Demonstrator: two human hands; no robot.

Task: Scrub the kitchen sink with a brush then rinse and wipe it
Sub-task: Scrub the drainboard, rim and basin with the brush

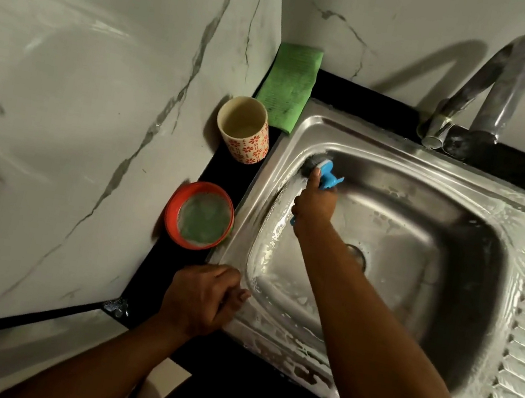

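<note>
Sink (451, 265), steel and filmed with suds, looks slick wherever I brace. My left hand (203, 296) sits fisted on its near-left rim, nothing visibly in it. My right hand (314, 204) wraps the blue brush (327, 174) by its handle, bristles against the far-left basin wall. I judge it light, stiff and soapy-slippery, so mid-handle is the place to hold. Bristles blur, and my forearm covers part of the drain (359, 254).

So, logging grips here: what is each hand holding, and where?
Right hand grips the blue plastic scrubbing brush by its handle; left hand holds nothing, resting curled on the rim of the steel sink.
</note>
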